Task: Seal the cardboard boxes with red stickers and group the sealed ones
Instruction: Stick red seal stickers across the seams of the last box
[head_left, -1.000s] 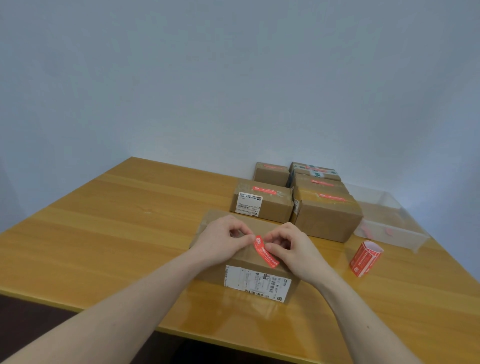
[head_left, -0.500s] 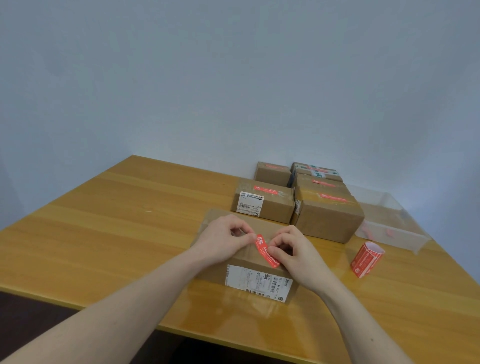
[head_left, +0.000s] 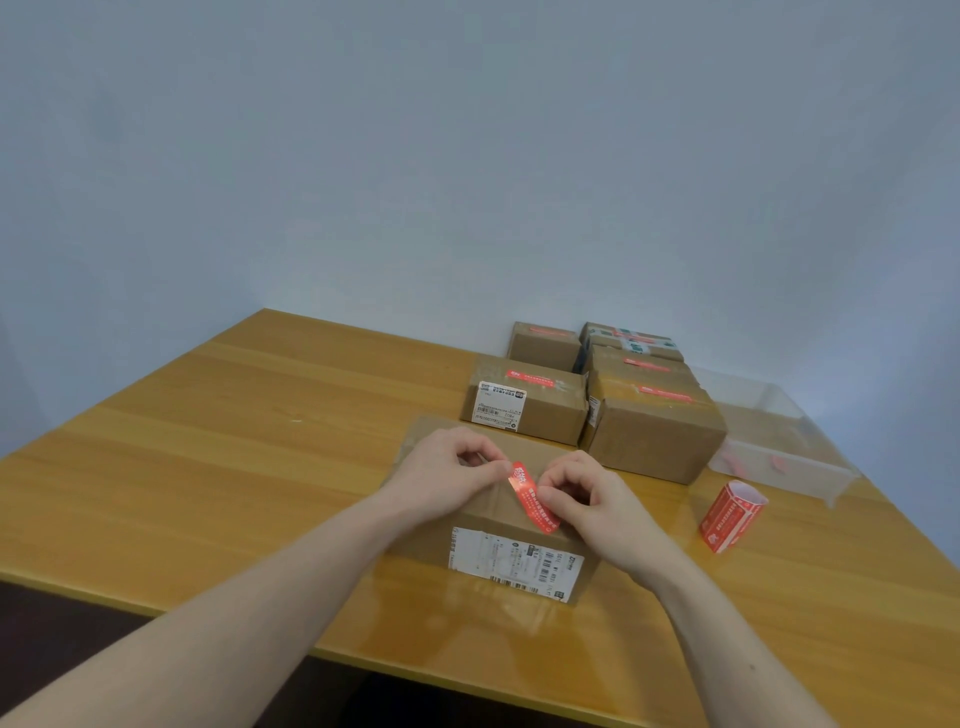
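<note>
A brown cardboard box (head_left: 498, 551) with a white shipping label on its near side lies in front of me on the wooden table (head_left: 208, 467). A red sticker (head_left: 535, 498) lies diagonally across its top. My left hand (head_left: 447, 475) pinches the sticker's far end with curled fingers. My right hand (head_left: 587, 493) pinches its near part against the box top. Behind, several brown boxes with red stickers on top stand grouped, the nearest two being a labelled one (head_left: 527, 400) and a taller one (head_left: 654, 431).
A roll of red stickers (head_left: 730, 515) stands on the table to the right of the box. A clear plastic bin (head_left: 779, 441) sits at the back right beside the grouped boxes. The table's front edge runs just under my forearms.
Both hands have stayed on the sticker and shifted only slightly; the sticker lies lower and flatter on the box top than a second ago.
</note>
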